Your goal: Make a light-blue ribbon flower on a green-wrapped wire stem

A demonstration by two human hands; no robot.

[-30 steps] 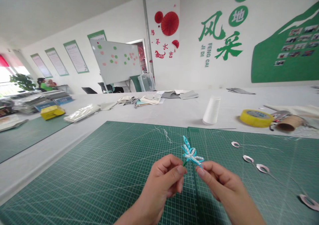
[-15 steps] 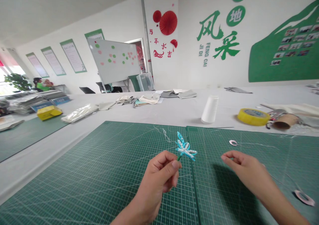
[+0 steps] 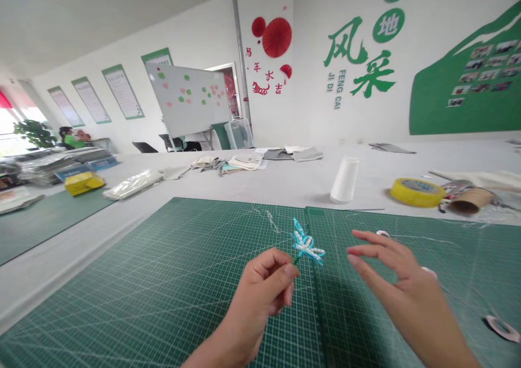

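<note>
Between the thumb and fingers of my left hand [image 3: 266, 289] is the green stem of a small blue flower [image 3: 308, 245] with rows of white pearl-like beads. The flower is held upright, tilted to the right, above the green cutting mat [image 3: 171, 270]. My right hand [image 3: 396, 276] hovers to the right of the flower, its fingers apart and nothing between them. Behind it, partly covered, lie a small pale ring-shaped piece with a thread [image 3: 427, 239] and another pale piece [image 3: 429, 272]. A pink oval loop [image 3: 502, 328] with thread lies at the mat's right.
Past the mat stand a white thread cone [image 3: 344, 181], a yellow tape roll [image 3: 417, 192] and a cardboard tube [image 3: 471, 200]. Fabric scraps [image 3: 246, 162] lie along the table's far side. At left are a plastic-wrapped packet [image 3: 132, 184], a yellow box [image 3: 84, 183] and stacked materials [image 3: 51, 166].
My right hand has moved left, nearer the flower, and its fingers have spread from a near pinch. My left hand keeps hold of the flower, which has turned slightly.
</note>
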